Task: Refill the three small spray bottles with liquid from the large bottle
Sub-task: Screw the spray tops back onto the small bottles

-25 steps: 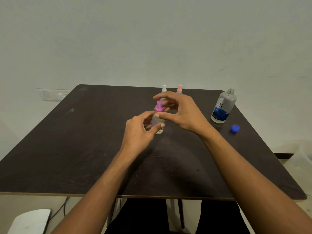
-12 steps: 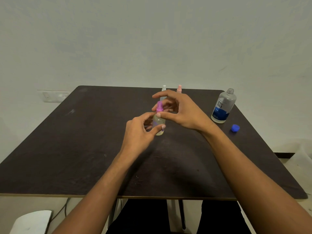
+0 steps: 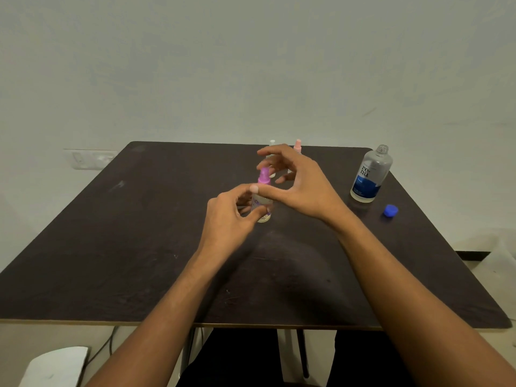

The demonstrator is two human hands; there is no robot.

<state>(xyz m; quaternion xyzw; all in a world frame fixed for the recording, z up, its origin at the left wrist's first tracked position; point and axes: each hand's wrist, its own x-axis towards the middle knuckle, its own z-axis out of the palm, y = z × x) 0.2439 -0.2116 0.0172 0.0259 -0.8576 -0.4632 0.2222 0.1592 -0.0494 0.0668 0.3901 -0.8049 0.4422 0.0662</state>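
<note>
A small clear spray bottle [image 3: 264, 208] with a purple spray top [image 3: 264, 175] stands upright at the middle of the dark table [image 3: 139, 233]. My left hand [image 3: 229, 219] grips its body from the left. My right hand [image 3: 298, 185] arches over from the right, thumb against the top's collar and fingers curled behind the purple head. Two more small bottles, a white-topped one [image 3: 272, 142] and a pink-topped one [image 3: 298, 143], stand behind, mostly hidden by my right hand. The large clear bottle [image 3: 371, 174] with a blue label stands uncapped at the right.
The large bottle's blue cap [image 3: 390, 210] lies loose on the table just right of it. A wall socket [image 3: 89, 159] sits behind the table's left side. A white object [image 3: 53, 367] lies on the floor at lower left.
My right hand's fingers have shifted slightly around the purple top. The left hand and the bottle stay where they were.
</note>
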